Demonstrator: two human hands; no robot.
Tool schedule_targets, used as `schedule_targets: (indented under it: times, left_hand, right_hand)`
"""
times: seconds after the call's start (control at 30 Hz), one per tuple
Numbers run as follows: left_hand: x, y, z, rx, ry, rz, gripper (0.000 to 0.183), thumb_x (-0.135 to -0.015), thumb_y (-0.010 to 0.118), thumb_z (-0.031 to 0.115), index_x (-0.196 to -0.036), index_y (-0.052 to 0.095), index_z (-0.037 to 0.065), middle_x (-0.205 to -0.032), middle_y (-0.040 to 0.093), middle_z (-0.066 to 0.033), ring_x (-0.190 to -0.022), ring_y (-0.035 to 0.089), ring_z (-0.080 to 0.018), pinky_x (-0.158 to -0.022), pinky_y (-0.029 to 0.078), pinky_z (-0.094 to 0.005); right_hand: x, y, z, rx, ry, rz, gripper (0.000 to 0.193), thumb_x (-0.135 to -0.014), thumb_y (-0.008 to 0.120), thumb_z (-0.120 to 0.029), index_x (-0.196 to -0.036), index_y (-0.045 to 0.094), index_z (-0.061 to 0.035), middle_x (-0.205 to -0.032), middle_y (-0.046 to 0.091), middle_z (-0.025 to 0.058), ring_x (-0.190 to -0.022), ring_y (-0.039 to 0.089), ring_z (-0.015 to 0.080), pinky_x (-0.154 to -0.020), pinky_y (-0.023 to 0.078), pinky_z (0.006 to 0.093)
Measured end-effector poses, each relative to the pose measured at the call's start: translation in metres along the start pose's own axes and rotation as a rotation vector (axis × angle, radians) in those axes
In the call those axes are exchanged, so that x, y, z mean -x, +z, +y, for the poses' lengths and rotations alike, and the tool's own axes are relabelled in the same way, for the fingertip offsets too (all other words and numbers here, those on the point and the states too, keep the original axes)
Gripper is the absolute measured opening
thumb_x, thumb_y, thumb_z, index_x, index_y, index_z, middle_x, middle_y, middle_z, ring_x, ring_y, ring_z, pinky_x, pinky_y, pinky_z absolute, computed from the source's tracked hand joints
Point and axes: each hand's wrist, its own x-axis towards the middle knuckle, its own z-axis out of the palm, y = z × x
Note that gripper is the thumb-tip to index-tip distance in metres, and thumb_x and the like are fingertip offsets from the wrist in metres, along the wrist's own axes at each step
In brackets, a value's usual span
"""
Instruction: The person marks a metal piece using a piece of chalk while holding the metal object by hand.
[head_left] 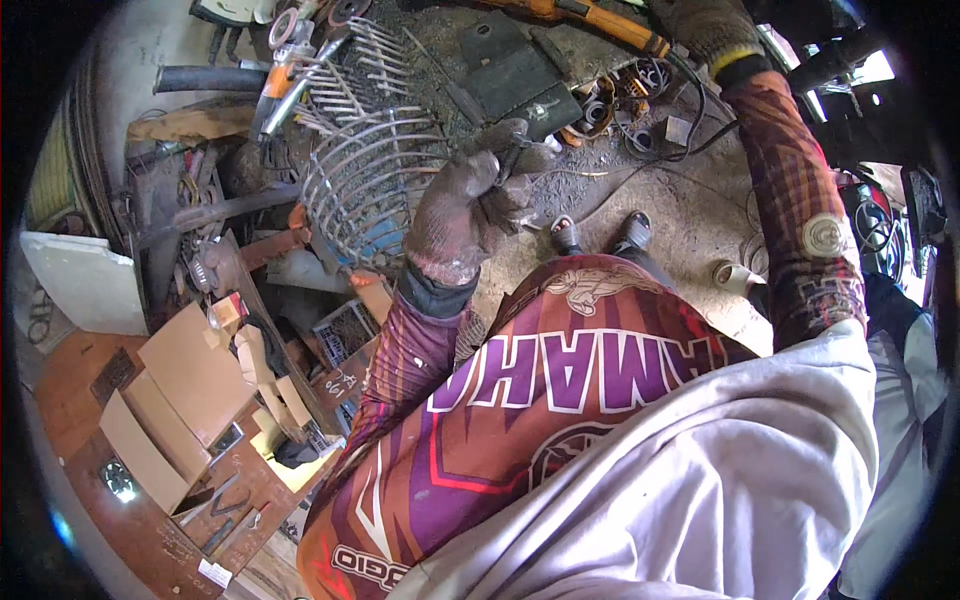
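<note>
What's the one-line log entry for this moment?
left hand: gloved, pinching thin rod | wire cage: beside it | right hand: gloved, on orange power tool

Wire cage (pixel 370 180) lies left of the left hand (pixel 470 210) (cardboard sheets (pixel 185 390) further left, lower), right hand (pixel 715 30) on the grinder (pixel 590 15)

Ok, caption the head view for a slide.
Gloved left hand pinches a thin rod beside a wire cage; gloved right hand reaches an orange tool.

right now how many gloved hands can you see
2: the left hand is raised mid-frame beside the wire cage, gripping something small and dark; the right hand reaches to the top edge by the orange tool.
</note>
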Motion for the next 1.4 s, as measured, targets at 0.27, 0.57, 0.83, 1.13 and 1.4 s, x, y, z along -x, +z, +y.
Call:
schedule_targets:
  times: [0.27, 0.57, 0.83, 1.13, 1.4]
  left_hand:
    - [-0.003, 0.008, 0.01, -0.178, 0.012, -0.17, 0.051, -0.093, 0.063, 0.015, -0.139, 0.048, 0.002, -0.12, 0.064, -0.0256, -0.096, 0.07, -0.0269, -0.077, 0.061, -0.0345]
    - [0.004, 0.019, 0.009, -0.535, 0.079, -0.141, 0.043, -0.094, 0.065, 0.024, -0.13, 0.057, 0.002, -0.116, 0.067, -0.0178, -0.09, 0.071, -0.0273, -0.07, 0.06, -0.0364]
    - [-0.004, 0.0, -0.026, -1.014, 0.152, -0.069, 0.034, -0.097, 0.061, 0.023, -0.118, 0.063, -0.003, -0.099, 0.067, -0.0085, -0.077, 0.065, -0.0159, -0.067, 0.054, -0.0309]
    - [-0.049, 0.036, -0.07, -1.033, -0.184, -0.485, 0.037, -0.097, 0.063, 0.031, -0.114, 0.065, -0.002, -0.088, 0.069, -0.0083, -0.068, 0.065, -0.0163, -0.06, 0.054, -0.0328]
    - [-0.053, 0.067, -0.077, -1.102, -0.303, -0.559, 0.021, -0.095, 0.064, 0.017, -0.108, 0.067, 0.0, -0.079, 0.067, -0.0046, -0.063, 0.062, -0.0131, -0.058, 0.052, -0.0288]
  right_hand:
    - [0.095, -0.016, -0.049, -0.82, 0.418, 0.239, 0.035, -0.093, 0.069, -0.018, -0.122, 0.063, 0.0015, -0.103, 0.071, 0.0098, -0.092, 0.067, 0.015, -0.079, 0.054, 0.0282]
    - [0.141, -0.043, -0.119, -1.361, 0.117, -0.21, 0.039, -0.097, 0.062, -0.021, -0.126, 0.059, 0.0046, -0.123, 0.066, 0.0158, -0.109, 0.064, 0.0216, -0.094, 0.051, 0.0346]
    - [0.171, -0.076, -0.128, -1.124, 0.283, -0.24, 0.037, -0.088, 0.066, -0.029, -0.118, 0.066, -0.0054, -0.105, 0.07, 0.0184, -0.101, 0.066, 0.0353, -0.091, 0.051, 0.0413]
    - [0.241, -0.093, -0.122, -0.753, 0.486, 0.058, 0.037, -0.082, 0.071, -0.015, -0.117, 0.067, -0.0074, -0.104, 0.069, 0.017, -0.098, 0.067, 0.0341, -0.085, 0.053, 0.041]
    - [0.265, -0.11, -0.137, -0.7, 0.64, 0.137, 0.04, -0.086, 0.068, -0.014, -0.125, 0.064, -0.007, -0.113, 0.069, 0.0161, -0.105, 0.066, 0.0321, -0.092, 0.052, 0.039]
